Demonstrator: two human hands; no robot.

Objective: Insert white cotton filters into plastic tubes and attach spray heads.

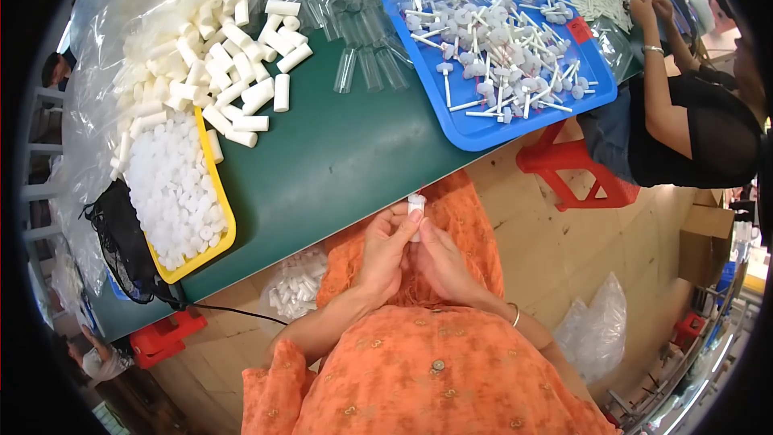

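Both hands meet just off the green table (338, 153) edge. The left hand (385, 246) and right hand (439, 262) pinch a small white tube (415, 208), its long axis upright, poking above the fingertips.

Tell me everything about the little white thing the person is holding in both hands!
The small white tube looks like smooth plastic, shaped like a short cylinder with a slightly wider top end. It stands roughly upright, just off the near edge of the green table, above the person's orange-clothed lap. The left hand and the right hand pinch it from either side with their fingertips, which hide its lower part. It resembles the white tubes piled at the table's left. Nothing else touches it.
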